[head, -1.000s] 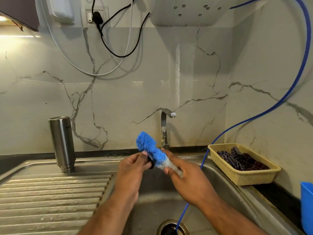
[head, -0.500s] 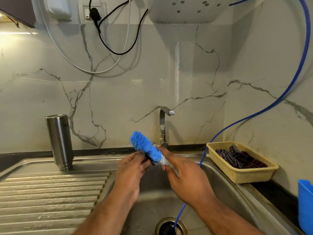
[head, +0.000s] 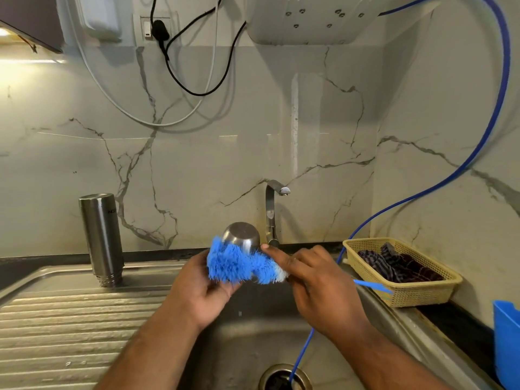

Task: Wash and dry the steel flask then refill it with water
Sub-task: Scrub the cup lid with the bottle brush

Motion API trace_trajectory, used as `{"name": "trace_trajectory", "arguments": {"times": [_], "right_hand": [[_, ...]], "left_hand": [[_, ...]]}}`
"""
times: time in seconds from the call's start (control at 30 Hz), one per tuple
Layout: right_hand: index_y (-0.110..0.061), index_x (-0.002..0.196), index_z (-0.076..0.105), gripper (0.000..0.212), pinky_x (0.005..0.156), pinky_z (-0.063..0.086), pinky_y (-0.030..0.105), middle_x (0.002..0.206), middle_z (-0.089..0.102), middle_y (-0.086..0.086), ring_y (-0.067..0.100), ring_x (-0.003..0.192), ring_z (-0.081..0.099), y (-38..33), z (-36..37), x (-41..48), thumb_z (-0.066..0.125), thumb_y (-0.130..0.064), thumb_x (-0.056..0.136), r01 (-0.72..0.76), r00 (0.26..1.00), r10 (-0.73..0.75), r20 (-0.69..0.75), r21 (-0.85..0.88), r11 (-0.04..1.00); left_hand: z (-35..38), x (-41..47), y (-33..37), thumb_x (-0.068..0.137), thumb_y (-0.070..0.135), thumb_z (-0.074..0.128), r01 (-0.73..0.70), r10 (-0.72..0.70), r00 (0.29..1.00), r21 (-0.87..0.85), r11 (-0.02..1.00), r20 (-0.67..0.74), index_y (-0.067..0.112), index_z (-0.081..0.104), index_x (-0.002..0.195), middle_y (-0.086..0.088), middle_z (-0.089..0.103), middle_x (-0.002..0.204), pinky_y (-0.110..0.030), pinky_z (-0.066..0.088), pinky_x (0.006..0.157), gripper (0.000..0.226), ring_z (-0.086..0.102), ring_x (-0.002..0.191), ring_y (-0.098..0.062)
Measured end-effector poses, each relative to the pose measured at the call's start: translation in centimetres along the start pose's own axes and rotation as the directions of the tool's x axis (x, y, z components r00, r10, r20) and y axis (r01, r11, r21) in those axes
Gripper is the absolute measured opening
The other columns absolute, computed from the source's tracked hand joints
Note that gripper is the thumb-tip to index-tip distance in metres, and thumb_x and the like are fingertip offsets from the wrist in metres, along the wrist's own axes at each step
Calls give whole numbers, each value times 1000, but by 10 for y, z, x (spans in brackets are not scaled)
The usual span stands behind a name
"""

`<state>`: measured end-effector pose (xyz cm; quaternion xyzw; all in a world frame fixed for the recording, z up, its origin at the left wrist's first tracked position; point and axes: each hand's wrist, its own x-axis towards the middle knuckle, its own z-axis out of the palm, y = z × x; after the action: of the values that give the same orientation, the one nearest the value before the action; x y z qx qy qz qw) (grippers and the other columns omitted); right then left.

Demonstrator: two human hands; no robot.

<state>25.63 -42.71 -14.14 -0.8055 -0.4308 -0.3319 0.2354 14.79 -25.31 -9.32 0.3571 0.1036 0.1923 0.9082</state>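
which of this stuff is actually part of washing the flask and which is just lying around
In the job: steel flask, neck down on the drainboard; steel cap in the left hand; blue brush in the right hand; tap; sink.
Lying about: yellow basket of dark cloth; blue hose; blue tub; wall cables.

Both bare forearms are seen entering from the lower edge and are angled inward, so that the two grips are set close together at mid-frame. The left grip (head: 208,288) is curled round a steel cap (head: 239,237), its fingers largely hidden. The right grip (head: 318,288) is closed round a brush (head: 233,266), knuckles upward, with the index finger (head: 277,253) stretched straight along it.
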Motion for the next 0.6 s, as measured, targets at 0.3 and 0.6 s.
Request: {"name": "trace_trajectory", "arguments": {"times": [0.3, 0.6], "right_hand": [[-47, 156, 30, 81, 60, 43, 24, 90, 57, -14, 10, 87, 46, 5, -4, 1, 65, -13, 92, 35, 992, -36, -120, -12, 999], [-64, 153, 3, 69, 61, 39, 17, 92, 57, -14, 5, 80, 52, -16, -3, 1, 45, -37, 104, -200, 977, 189, 96, 124, 972]], "left_hand": [[-8, 9, 8, 81, 9, 58, 97, -89, 988, -60, 993, 123, -6, 62, 117, -28, 73, 110, -49, 64, 76, 40, 77, 91, -34], [-14, 21, -30, 100, 30, 60, -469, 479, 833, 812, 347, 276, 31, 74, 95, 14, 76, 84, -20, 47, 76, 15, 69, 86, 0]]}}
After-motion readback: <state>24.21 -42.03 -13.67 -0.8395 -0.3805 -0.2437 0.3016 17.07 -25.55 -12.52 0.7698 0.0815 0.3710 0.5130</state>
